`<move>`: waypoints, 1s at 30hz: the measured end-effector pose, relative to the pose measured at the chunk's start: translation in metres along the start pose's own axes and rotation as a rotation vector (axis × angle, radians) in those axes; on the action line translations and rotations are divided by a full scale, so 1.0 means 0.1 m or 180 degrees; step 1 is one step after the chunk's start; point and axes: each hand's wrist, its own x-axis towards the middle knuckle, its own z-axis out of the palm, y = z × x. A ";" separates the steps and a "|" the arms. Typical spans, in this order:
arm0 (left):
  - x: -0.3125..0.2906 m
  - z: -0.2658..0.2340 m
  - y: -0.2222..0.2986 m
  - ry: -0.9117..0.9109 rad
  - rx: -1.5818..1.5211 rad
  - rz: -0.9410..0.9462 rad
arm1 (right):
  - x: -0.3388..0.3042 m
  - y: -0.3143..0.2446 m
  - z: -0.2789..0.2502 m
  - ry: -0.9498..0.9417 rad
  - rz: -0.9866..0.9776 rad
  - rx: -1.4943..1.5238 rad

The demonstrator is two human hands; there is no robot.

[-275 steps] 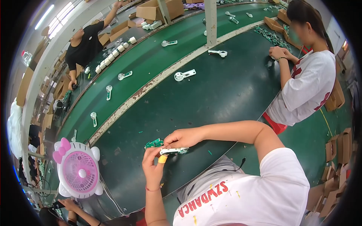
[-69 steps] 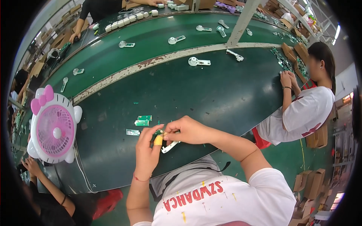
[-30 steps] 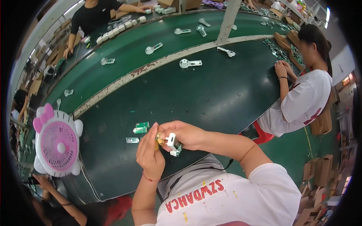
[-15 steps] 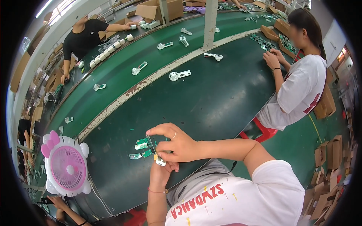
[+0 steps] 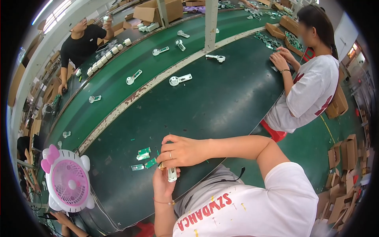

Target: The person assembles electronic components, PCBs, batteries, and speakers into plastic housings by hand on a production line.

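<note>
The dark tabletop (image 5: 221,106) is flanked by a fan (image 5: 72,184) and, at its far edge, a chipped rail (image 5: 139,93); near its front edge, a white part (image 5: 172,175) is held by the left hand (image 5: 161,184), fingers curled; whether it is pinched by the right hand (image 5: 182,151) cannot be told

The person's left hand (image 5: 162,185) holds a white part (image 5: 172,175), its far end hidden under the right hand (image 5: 181,151). Green circuit boards (image 5: 150,162) lie nearby, beyond a pink-and-white fan's (image 5: 71,184) right side.

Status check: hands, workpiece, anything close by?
Left hand: holding white piece. Right hand: over its far end, partly hiding it. Small green boards left of the hands.
</note>
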 end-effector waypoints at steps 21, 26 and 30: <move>0.02 0.23 0.10 0.0001 0.0861 0.0328 | 0.09 0.18 -0.18 -0.0589 -0.0094 -0.0698; 0.01 0.28 0.04 0.0120 0.1498 0.0767 | 0.11 0.07 -0.19 -0.0724 -0.0091 -0.0841; -0.04 0.28 0.06 0.0502 0.1740 0.1457 | 0.07 0.01 -0.18 -0.0838 0.1248 -0.0242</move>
